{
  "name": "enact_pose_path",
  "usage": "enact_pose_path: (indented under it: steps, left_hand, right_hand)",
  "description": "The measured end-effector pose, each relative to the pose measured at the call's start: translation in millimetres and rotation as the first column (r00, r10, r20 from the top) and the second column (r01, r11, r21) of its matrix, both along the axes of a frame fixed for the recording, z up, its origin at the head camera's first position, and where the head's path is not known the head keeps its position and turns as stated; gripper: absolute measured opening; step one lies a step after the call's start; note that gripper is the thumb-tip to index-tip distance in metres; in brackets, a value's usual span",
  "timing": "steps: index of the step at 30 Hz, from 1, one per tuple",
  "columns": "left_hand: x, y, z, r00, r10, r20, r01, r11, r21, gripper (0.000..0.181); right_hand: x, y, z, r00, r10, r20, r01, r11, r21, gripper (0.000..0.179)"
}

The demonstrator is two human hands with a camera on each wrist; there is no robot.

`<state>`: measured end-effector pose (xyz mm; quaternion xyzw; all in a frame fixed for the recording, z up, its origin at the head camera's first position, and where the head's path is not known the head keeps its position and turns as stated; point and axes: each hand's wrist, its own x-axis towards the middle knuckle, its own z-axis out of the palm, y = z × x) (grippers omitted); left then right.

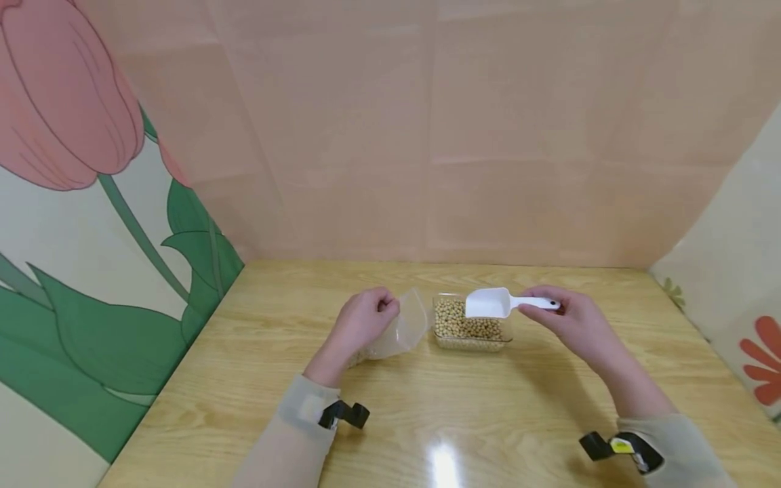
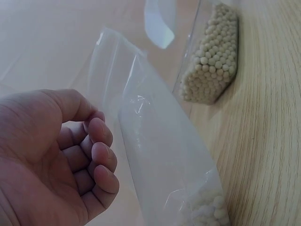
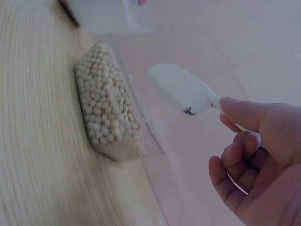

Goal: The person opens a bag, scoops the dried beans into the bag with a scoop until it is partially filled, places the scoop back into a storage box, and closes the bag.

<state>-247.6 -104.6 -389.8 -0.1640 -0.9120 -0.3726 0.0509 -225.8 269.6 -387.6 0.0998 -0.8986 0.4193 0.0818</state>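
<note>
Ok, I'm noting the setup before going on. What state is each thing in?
Box: no lid on, holding many beans.
Beans: loose, heaped in the box; some in the bag.
Bag: held near its top, beans low inside.
Scoop: raised above the box, no beans showing in it.
Left hand: pinching the bag.
Right hand: gripping the scoop's handle.

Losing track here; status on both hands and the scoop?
Left hand pinching bag. Right hand holding scoop above box of beans. Nothing seen between scoop and box.
</note>
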Motion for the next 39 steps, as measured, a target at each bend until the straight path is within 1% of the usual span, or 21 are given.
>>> enact_pose_path:
  steps: [7, 12, 18, 27, 33, 39]
  left_hand:
    - [-0.7, -0.3, -0.8, 1.000, 0.005, -0.004, -0.005, 1.000, -0.005, 0.018]
    - [-0.5, -0.7, -0.2, 1.000, 0.011, -0.001, -0.011, 1.000, -0.008, 0.017]
    - [-0.4, -0.5, 0.6, 1.000, 0.012, -0.011, -0.012, 1.000, -0.005, 0.016]
    - [-1.2, 0.2, -0.9, 1.000, 0.018, -0.010, -0.018, 1.000, -0.014, 0.016]
    - [-1.3, 0.1, -1.6, 1.000, 0.017, -0.016, -0.017, 1.000, -0.015, 0.016]
    - [-0.2, 0.7, -0.7, 1.000, 0.012, -0.001, -0.012, 1.000, -0.008, 0.017]
  right_hand:
    - [-4.7, 15.9, -9.7, 1.000, -0.002, -0.012, 0.003, 0.999, 0.049, 0.032]
    - [-7.0, 23.4, -11.8, 1.000, -0.003, 0.003, 0.003, 0.996, 0.087, 0.032]
    - [-7.6, 22.6, -10.7, 1.000, 0.010, 0.023, -0.013, 0.992, 0.123, 0.031]
    - [-10.7, 15.0, -5.5, 0.997, 0.067, 0.033, -0.072, 0.983, 0.168, 0.033]
    - [-12.8, 10.3, 0.8, 0.997, 0.069, 0.039, -0.076, 0.974, 0.213, 0.036]
    - [-12.8, 8.3, 2.8, 0.997, 0.067, 0.033, -0.072, 0.973, 0.219, 0.034]
